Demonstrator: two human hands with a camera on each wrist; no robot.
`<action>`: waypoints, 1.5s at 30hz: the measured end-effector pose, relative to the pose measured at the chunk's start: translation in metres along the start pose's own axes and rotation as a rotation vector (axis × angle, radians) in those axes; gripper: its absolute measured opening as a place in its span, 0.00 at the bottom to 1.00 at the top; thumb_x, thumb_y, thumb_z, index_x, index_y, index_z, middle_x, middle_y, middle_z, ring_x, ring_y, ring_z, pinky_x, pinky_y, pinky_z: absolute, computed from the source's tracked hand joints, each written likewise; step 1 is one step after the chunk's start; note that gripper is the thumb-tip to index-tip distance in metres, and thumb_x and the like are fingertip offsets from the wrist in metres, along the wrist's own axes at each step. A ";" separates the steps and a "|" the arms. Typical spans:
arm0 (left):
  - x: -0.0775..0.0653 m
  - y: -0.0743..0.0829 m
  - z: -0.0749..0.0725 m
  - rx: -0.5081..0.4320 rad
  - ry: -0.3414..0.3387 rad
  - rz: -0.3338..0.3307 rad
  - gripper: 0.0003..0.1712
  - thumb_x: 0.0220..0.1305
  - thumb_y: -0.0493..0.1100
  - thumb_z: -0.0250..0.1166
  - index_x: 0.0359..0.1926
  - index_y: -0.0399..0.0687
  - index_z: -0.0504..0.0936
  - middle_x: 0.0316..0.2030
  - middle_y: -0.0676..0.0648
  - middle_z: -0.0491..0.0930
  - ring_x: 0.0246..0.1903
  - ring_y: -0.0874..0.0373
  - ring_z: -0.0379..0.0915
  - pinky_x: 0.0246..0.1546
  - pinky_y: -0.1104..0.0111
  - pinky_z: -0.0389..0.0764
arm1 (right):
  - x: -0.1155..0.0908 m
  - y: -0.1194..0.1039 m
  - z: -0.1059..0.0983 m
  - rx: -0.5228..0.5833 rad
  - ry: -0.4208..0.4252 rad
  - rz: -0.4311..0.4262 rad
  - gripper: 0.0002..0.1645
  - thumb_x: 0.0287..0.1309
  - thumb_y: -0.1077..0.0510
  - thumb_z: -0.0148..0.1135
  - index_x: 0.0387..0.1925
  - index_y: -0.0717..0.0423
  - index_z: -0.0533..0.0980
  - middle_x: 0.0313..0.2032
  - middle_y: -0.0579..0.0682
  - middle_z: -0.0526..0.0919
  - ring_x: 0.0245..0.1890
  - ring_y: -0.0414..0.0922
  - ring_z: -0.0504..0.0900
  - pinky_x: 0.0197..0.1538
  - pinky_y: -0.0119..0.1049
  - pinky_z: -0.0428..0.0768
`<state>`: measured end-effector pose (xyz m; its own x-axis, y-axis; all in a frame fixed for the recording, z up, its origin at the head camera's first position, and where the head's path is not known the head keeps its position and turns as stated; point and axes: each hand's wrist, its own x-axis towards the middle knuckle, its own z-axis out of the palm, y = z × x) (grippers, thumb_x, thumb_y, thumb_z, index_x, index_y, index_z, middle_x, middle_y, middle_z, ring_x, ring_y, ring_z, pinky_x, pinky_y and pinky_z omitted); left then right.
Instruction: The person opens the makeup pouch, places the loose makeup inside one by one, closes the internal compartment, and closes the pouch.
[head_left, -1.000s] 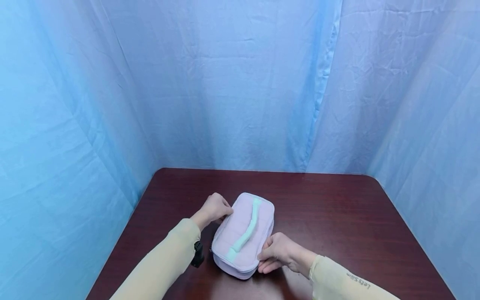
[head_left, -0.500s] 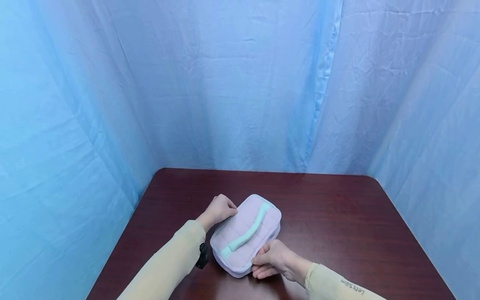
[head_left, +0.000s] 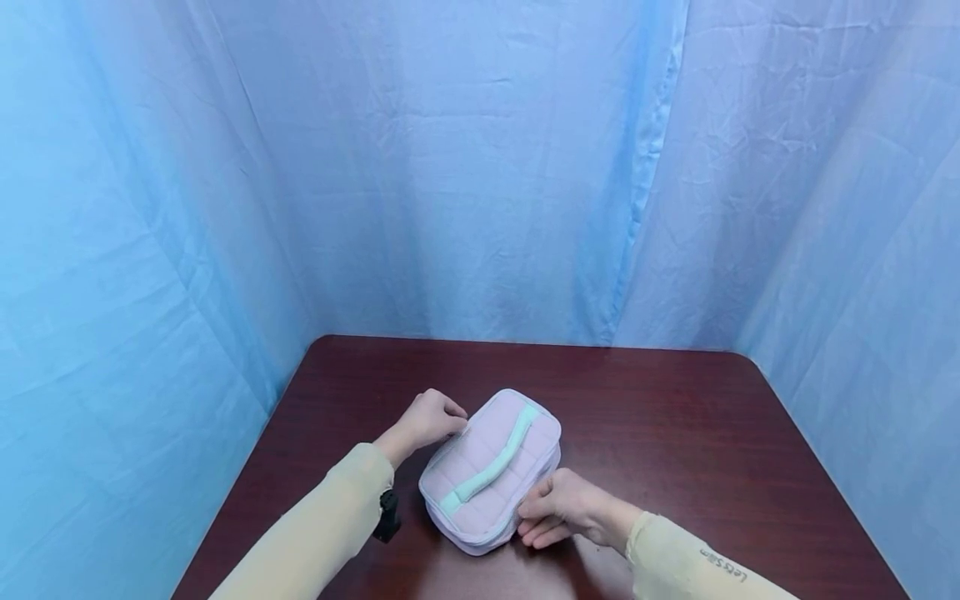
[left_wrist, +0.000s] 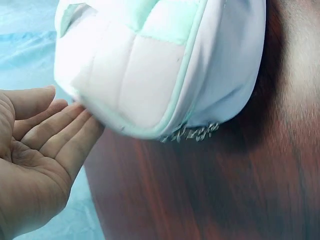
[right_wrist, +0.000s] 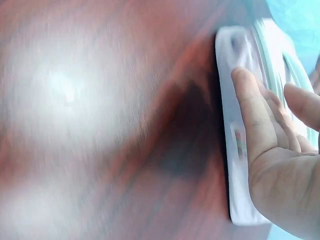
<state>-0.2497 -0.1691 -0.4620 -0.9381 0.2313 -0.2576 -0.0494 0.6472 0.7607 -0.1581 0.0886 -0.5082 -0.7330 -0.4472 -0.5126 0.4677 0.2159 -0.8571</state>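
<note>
A lavender quilted zip pouch (head_left: 487,475) with a mint strap handle (head_left: 498,462) lies at a slant on the dark wooden table. My left hand (head_left: 427,421) is at its left long side; in the left wrist view its fairly straight fingers (left_wrist: 65,130) meet the pouch edge, thumb apart. Against the opposite side, near the front corner, is my right hand (head_left: 570,507). The right wrist view shows its fingers (right_wrist: 255,115) extended along the pouch's side wall, with the thumb held away. Small metallic links (left_wrist: 195,132) hang by one pouch edge in the left wrist view.
The table (head_left: 675,433) has a rounded far edge. Blue cloth curtains (head_left: 480,167) enclose it at the back and both sides. A black device (head_left: 387,515) sits under the left wrist.
The pouch has turned clockwise, its far end moving right. Since half a second ago, both hands have drawn slightly outward, while the pouch has barely moved.
</note>
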 end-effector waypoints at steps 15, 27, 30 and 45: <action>-0.058 -0.025 -0.045 -0.264 -0.006 -0.251 0.17 0.68 0.39 0.68 0.50 0.28 0.83 0.39 0.37 0.87 0.38 0.44 0.87 0.39 0.55 0.89 | -0.005 -0.034 -0.082 -0.298 0.287 -0.024 0.13 0.65 0.63 0.65 0.44 0.72 0.82 0.33 0.61 0.88 0.32 0.53 0.89 0.37 0.47 0.89; -0.085 -0.051 -0.023 -0.575 -0.114 -0.404 0.23 0.68 0.43 0.68 0.51 0.23 0.79 0.41 0.28 0.84 0.33 0.45 0.88 0.37 0.58 0.90 | 0.018 -0.042 -0.097 -0.430 0.374 -0.054 0.27 0.67 0.59 0.65 0.61 0.72 0.75 0.57 0.66 0.81 0.54 0.59 0.84 0.53 0.53 0.85; -0.087 -0.055 -0.013 -0.616 -0.126 -0.412 0.23 0.68 0.44 0.69 0.49 0.24 0.79 0.39 0.29 0.85 0.31 0.46 0.88 0.36 0.58 0.90 | 0.025 -0.041 -0.093 -0.422 0.373 -0.053 0.30 0.67 0.58 0.65 0.64 0.73 0.72 0.60 0.68 0.79 0.55 0.58 0.84 0.54 0.54 0.85; -0.085 -0.065 0.011 -0.665 -0.077 -0.397 0.17 0.66 0.36 0.68 0.45 0.23 0.76 0.33 0.30 0.83 0.30 0.47 0.87 0.35 0.58 0.90 | 0.043 -0.035 -0.078 -0.249 0.363 -0.086 0.24 0.67 0.64 0.63 0.61 0.73 0.76 0.52 0.64 0.84 0.47 0.52 0.88 0.51 0.52 0.86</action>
<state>-0.1629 -0.2229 -0.4959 -0.7820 0.1395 -0.6075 -0.5945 0.1259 0.7942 -0.2442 0.1293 -0.5045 -0.9105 -0.1491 -0.3857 0.2968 0.4136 -0.8607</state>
